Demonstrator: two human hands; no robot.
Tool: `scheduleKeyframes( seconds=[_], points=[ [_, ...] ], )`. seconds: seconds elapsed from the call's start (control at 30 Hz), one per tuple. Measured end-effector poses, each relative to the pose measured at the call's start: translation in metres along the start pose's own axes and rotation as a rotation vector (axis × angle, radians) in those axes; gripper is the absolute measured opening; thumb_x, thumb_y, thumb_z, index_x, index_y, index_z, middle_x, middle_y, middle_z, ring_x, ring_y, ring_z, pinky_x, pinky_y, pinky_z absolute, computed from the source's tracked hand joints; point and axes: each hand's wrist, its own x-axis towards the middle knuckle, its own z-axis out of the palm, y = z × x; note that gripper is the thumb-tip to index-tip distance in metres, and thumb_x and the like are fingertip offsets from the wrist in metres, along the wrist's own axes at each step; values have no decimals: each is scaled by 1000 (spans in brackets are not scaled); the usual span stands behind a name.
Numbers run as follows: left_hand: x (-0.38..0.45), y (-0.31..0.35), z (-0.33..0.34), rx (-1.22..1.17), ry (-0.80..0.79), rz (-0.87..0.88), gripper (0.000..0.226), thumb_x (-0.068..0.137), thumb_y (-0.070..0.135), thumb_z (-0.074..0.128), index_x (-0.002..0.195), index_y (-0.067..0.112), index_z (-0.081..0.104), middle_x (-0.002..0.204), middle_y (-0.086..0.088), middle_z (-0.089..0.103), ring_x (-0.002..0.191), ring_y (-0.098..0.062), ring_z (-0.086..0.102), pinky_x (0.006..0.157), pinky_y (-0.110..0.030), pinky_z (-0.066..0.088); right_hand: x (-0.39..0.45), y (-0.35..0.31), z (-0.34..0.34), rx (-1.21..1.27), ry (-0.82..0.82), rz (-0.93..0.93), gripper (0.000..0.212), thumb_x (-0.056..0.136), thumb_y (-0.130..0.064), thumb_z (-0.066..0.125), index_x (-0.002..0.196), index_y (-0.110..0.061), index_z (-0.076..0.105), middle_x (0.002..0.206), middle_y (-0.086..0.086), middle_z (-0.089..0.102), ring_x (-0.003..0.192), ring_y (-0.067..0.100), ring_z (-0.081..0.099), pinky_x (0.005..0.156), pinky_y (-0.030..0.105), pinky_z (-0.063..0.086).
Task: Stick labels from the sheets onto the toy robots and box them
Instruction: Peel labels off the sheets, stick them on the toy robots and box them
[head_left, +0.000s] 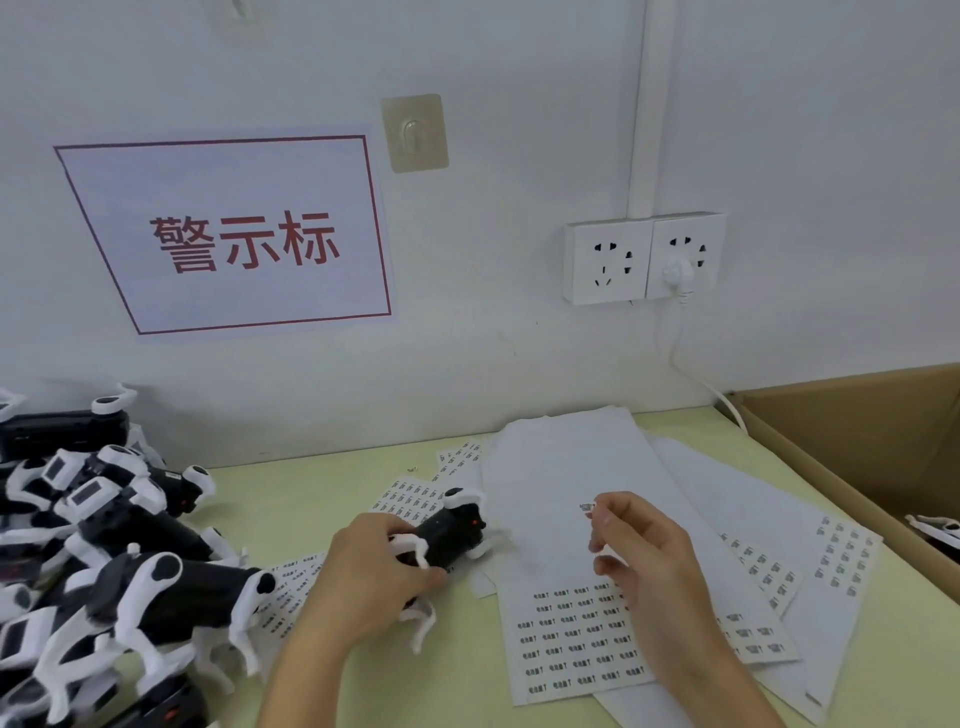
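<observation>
Label (587, 507) pinched at the right hand (636, 551) fingertips, just right of the toy robot (451, 535). Left hand (376, 577) grips the robot on the counter (322, 499), long axis running near-left to far-right, its far end nearest the label, above the label sheets (576, 639).

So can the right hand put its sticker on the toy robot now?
Probably yes: the right hand pinches a label just beside the toy robot gripped by the left hand, with nothing between them.

The left hand (379, 571) grips a toy robot (452, 530). Right of that grip, the right hand (639, 551) pinches a label (587, 507) above the sheets (576, 639) on the bench (322, 499).
</observation>
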Motion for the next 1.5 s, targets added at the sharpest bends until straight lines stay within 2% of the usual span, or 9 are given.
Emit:
scheduleKeyframes(
  seconds=[0.13, 0.3, 0.37, 0.5, 0.77, 0.93, 1.17, 1.33, 1.5],
  points=[
    [-1, 9, 15, 49, 3, 102, 40, 66, -9, 58, 79, 29, 62, 82, 3, 64, 59, -10, 52, 50, -19, 41, -1, -3, 1, 7, -35, -36, 15, 69, -38, 75, 76, -26, 68, 79, -9, 62, 82, 6, 59, 82, 34, 44],
    [-2, 20, 35, 152, 124, 221, 33, 75, 6, 65, 92, 34, 59, 85, 9, 67, 73, -15, 61, 61, -34, 52, -1, -2, 2, -49, -102, -54, 17, 73, -35, 72, 78, -18, 69, 105, -11, 70, 108, 6, 63, 98, 29, 42],
    [-3, 24, 40, 218, 150, 283, 33, 79, 8, 61, 98, 34, 57, 86, 8, 66, 74, -15, 61, 59, -32, 51, -3, -4, 5, -103, -95, -65, 17, 72, -37, 75, 73, -21, 70, 110, -14, 68, 113, 3, 60, 90, 16, 45],
    [-5, 30, 44, 250, 158, 357, 34, 82, 13, 63, 104, 37, 54, 91, 10, 65, 76, -13, 60, 61, -31, 51, -5, -1, 8, -314, -27, -92, 10, 79, -34, 82, 75, -29, 75, 114, -20, 62, 110, 6, 61, 92, 29, 48],
    [-7, 35, 46, 105, 44, 393, 35, 78, 14, 77, 100, 34, 59, 96, 12, 65, 81, -13, 62, 74, -40, 57, -4, 5, 15, -516, 101, -235, 25, 81, -14, 80, 69, -34, 72, 103, -20, 58, 103, -4, 57, 79, 18, 46],
    [-7, 33, 36, -50, -165, 358, 49, 64, 22, 93, 98, 36, 60, 98, 14, 66, 75, -2, 62, 62, -13, 50, -3, 2, 17, -495, 97, -250, 29, 79, -9, 82, 66, -33, 72, 99, -24, 57, 98, 3, 60, 78, 20, 47],
    [-13, 26, 24, -130, -369, 346, 41, 73, 33, 62, 114, 36, 58, 107, 15, 65, 92, -7, 64, 82, -25, 54, -5, 0, 19, -570, 83, -252, 32, 79, -6, 82, 65, -33, 69, 100, -17, 56, 91, 4, 59, 79, 10, 45],
    [-10, 33, 35, -179, -247, 318, 9, 98, 23, 57, 102, 29, 62, 102, 13, 67, 90, -13, 65, 86, -36, 57, -6, 0, 19, -597, 83, -224, 31, 79, -8, 81, 64, -33, 70, 102, -17, 56, 91, 0, 58, 79, 2, 40],
    [-6, 35, 42, -130, -153, 358, 12, 92, 21, 61, 93, 33, 63, 96, 15, 68, 80, 0, 64, 65, -11, 45, -4, 0, 19, -586, 131, -202, 28, 80, -10, 81, 64, -31, 71, 102, -14, 57, 92, -2, 57, 76, 3, 40]
  ],
)
